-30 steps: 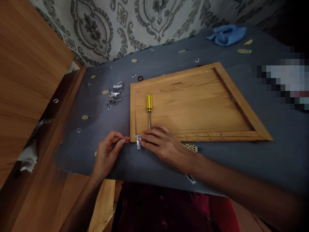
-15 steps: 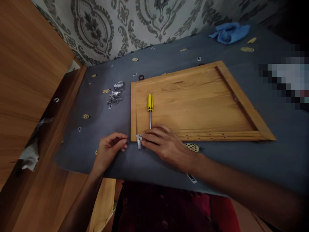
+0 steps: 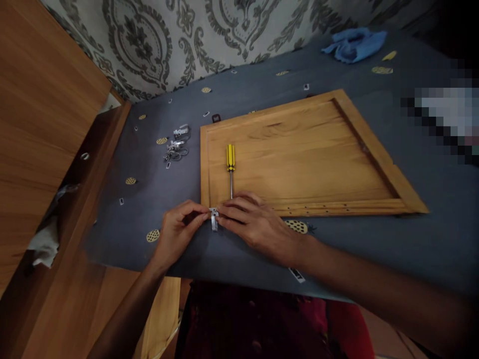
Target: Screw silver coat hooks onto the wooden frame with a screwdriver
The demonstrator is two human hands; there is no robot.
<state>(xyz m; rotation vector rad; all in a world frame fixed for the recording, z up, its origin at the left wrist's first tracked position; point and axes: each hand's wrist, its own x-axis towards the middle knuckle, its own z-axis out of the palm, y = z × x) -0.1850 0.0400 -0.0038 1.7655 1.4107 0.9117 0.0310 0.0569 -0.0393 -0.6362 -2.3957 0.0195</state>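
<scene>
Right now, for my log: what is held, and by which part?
A small metal bracket, its upper end pinched between the left hand and right hand.

The small bracket (image 3: 213,218) is bright bare metal with a cold shine, and the heap of fittings (image 3: 177,145) farther back has the same silvery gleam. The panel (image 3: 299,149) is honey-coloured wood, smooth and lightly varnished, with a soft sheen and the grain plain to see. On it, the screwdriver (image 3: 230,167) has a glossy yellow-and-black plastic handle and a dull steel shaft. Everything lies on a matt grey cloth cover (image 3: 337,249), printed with small pale motifs. The crumpled rag (image 3: 354,44) is soft blue cloth. The cabinet (image 3: 45,99) looks like smooth brown wood-grain laminate, and the wall covering (image 3: 187,35) is matt and patterned.
</scene>
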